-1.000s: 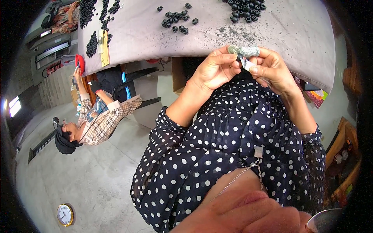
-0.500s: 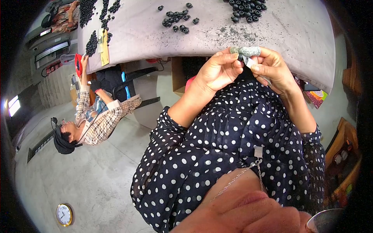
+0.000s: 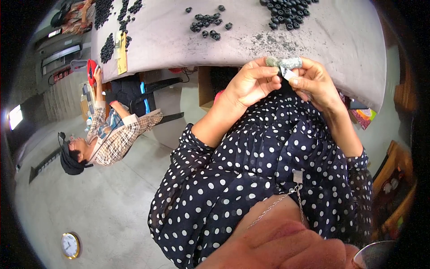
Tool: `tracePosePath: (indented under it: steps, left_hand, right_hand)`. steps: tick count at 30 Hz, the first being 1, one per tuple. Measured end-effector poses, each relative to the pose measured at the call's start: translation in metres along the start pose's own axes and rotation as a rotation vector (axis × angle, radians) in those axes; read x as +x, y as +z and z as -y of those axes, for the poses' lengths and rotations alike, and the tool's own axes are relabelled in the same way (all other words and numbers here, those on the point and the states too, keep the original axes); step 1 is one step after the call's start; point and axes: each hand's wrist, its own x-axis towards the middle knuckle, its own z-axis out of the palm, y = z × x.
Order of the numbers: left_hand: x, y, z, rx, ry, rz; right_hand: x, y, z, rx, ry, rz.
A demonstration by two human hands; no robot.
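My two hands meet just over the table's near edge. My left hand [image 3: 256, 83] is closed, thumb against an index finger wrapped in greenish tape, pinching a small dark piece that is mostly hidden. My right hand [image 3: 319, 85] has its index finger wrapped in pale grey tape. Between its thumb and fingers is a small flat whitish piece [image 3: 287, 75], angled against the dark piece; its exact kind is too small to make out. Beyond the hands, black crumbs [image 3: 280, 45] are scattered on the grey tabletop [image 3: 170, 40].
Round black rubber parts with holes lie in a small group [image 3: 206, 22] and a larger pile [image 3: 289, 12]. More black pieces [image 3: 106, 48] sit at the far left near a yellow strip [image 3: 122, 60]. Another person [image 3: 121, 143] in a plaid shirt works there, holding something red [image 3: 92, 71].
Both hands stay together with slight finger movement. The flat whitish piece has shifted and turned a little against the dark piece. The whole view has moved slightly.
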Motion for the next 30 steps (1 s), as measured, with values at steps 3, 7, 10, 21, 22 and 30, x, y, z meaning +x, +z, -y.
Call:
tracePosePath:
  steps: [3, 7, 10, 21, 22, 30]
  left_hand:
    - [-0.011, 0.006, -0.013, 0.457, 0.337, -0.127]
    - [-0.012, -0.004, -0.071, 1.001, 1.047, -0.415]
    - [-0.007, -0.045, -0.115, 1.250, 1.238, -0.599]
    - [0.034, -0.049, -0.165, 1.859, 1.123, -0.668]
    - [0.035, -0.049, -0.163, 1.852, 1.132, -0.673]
    - [0.038, -0.033, -0.115, 2.051, 1.154, -0.510]
  right_hand:
    - [-0.004, 0.008, 0.001, -0.033, 0.010, -0.100]
    - [-0.005, -0.001, -0.008, -0.001, -0.041, -0.150]
    - [0.000, -0.002, -0.012, -0.014, -0.054, -0.118]
    - [-0.002, -0.003, -0.011, -0.037, -0.041, -0.174]
    - [-0.002, -0.003, -0.012, -0.038, -0.032, -0.170]
    - [-0.001, -0.002, -0.012, -0.034, -0.026, -0.167]
